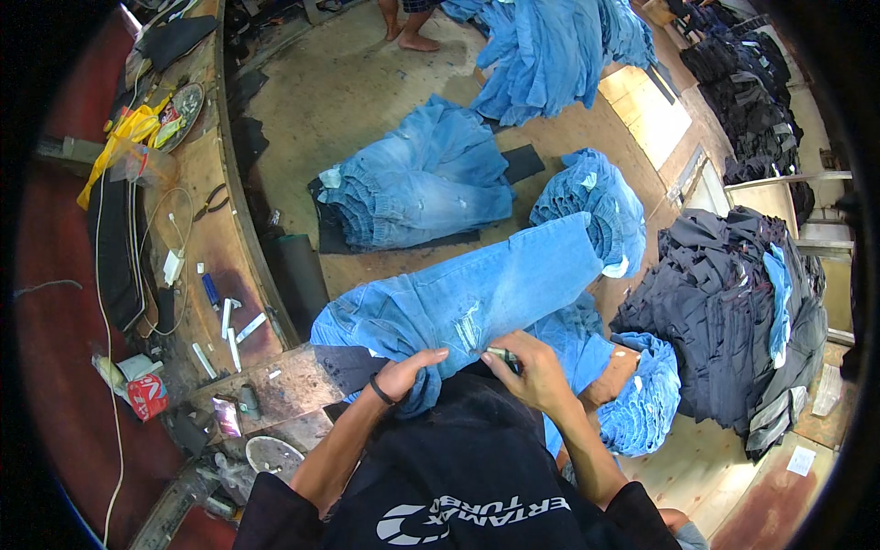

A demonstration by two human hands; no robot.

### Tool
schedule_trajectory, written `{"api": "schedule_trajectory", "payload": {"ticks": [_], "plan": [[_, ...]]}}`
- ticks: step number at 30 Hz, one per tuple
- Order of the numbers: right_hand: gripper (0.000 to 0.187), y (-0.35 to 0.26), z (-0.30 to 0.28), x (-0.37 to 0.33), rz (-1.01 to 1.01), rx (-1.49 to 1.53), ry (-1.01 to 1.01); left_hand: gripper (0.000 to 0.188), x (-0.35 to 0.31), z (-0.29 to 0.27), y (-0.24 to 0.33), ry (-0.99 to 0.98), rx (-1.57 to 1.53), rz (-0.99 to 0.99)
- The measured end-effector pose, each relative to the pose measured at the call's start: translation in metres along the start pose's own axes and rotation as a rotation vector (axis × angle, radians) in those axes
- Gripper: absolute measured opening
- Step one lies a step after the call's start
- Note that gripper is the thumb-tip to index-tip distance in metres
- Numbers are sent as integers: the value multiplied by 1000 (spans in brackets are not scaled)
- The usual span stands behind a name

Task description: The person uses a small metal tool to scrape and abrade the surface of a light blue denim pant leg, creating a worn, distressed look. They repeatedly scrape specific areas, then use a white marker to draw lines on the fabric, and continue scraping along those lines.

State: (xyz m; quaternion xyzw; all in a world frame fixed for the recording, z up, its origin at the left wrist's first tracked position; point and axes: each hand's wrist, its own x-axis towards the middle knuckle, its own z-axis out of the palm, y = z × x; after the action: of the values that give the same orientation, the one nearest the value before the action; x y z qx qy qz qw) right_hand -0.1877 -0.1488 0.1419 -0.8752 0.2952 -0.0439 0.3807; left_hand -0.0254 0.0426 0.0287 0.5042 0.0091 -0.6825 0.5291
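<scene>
Left hand in the head view, black band on the wrist, has the near edge of some faded light-blue denim jeans clamped, thumb on top and the fingers mostly tucked out of sight. Right hand is just to the right along that same edge, thumb and fingers pinched together on a small, partly hidden object; can't really tell what it is. So the jeans lie right in front of both hands, stretching away up and to the right, with a frayed whitish patch just beyond the right hand, on its left side.

Past the jeans, a folded stack of blue denim sits on the floor, and a rolled blue denim bundle is by the far end of the leg. Big heap of dark grey garments off right. Over left is a stained wooden bench with black-handled pliers on it.
</scene>
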Motion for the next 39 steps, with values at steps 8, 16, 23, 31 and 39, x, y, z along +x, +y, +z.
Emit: {"api": "schedule_trajectory", "payload": {"ticks": [8,16,23,31,39], "plan": [[14,6,3,1,0,52,34,35,-1,1,0,-34,-105,19],[14,3,3,9,24,162,-58,40,-4,2,1,-4,-48,-5],[16,4,7,22,1,92,5,36,-6,5,4,-7,-65,27],[16,8,10,34,82,54,146,29,0,-1,-5,-23,-175,42],[17,5,13,38,49,124,36,28,2,-3,-9,29,-134,-19]]}}
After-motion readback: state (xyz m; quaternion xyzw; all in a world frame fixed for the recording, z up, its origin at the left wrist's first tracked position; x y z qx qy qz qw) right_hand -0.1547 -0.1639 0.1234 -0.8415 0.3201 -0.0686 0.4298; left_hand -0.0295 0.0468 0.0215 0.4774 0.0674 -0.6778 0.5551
